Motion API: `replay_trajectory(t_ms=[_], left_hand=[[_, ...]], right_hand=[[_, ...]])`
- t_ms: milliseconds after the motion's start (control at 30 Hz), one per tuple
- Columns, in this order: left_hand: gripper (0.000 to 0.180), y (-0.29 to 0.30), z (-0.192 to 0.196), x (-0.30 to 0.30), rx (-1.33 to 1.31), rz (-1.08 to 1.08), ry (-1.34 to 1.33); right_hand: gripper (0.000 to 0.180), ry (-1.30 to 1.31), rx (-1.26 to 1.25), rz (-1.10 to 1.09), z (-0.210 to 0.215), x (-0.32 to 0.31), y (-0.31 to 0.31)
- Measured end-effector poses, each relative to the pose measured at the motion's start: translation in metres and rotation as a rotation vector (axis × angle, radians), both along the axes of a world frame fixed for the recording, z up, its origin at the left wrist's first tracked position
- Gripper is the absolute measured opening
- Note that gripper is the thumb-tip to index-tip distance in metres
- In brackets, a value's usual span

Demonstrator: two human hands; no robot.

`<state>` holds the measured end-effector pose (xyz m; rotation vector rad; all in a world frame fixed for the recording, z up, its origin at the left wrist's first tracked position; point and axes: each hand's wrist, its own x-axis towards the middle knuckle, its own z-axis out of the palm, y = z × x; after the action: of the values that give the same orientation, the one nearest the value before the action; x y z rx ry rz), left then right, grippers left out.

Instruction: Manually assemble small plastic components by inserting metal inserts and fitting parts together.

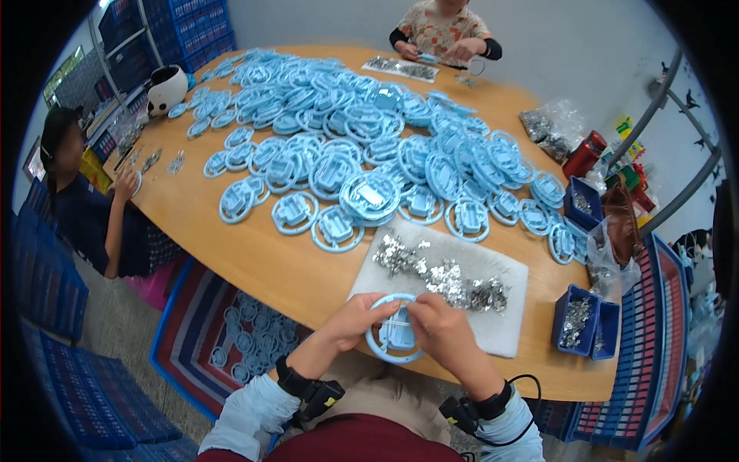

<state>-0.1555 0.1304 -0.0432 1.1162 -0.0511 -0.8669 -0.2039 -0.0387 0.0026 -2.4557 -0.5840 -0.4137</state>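
A light blue round plastic part [397,359], a ring with a moulded block inside it, is held over the table's near edge. My left hand [356,319] pinches its rim at the upper left, thumb along the top. With fingers closed, my right hand [446,329] grips the rim at the upper right; whether a small metal piece is also between those fingertips is hidden. Just beyond my hands, small silvery metal pieces [446,281] lie heaped on a white foam sheet [500,335].
A large pile of similar blue parts [331,108] covers the table's [208,239] middle. Blue bins [573,319] of small metal pieces stand at right. More parts lie in a striped crate [181,323] below left. Two people [446,27] work at the far and left sides.
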Motion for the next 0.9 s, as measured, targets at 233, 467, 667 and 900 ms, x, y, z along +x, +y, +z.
replay_trajectory(t_ms=[233, 467, 667, 900], left_hand=[[0.025, 0.001, -0.001, -0.006, -0.011, 0.023, -0.008], [0.028, -0.004, 0.005, -0.002, 0.021, 0.046, -0.004], [0.026, -0.007, 0.006, -0.004, 0.088, 0.073, -0.056], [0.026, -0.008, 0.002, -0.001, 0.072, 0.095, -0.076]], right_hand=[[0.014, 0.016, -0.053, -0.007, -0.009, -0.009, 0.006], [0.012, 0.041, 0.195, -0.098, -0.009, -0.009, 0.003], [0.015, 0.124, 0.011, -0.180, -0.008, -0.016, 0.010], [0.014, 0.033, 0.035, -0.177, -0.014, -0.015, 0.011]])
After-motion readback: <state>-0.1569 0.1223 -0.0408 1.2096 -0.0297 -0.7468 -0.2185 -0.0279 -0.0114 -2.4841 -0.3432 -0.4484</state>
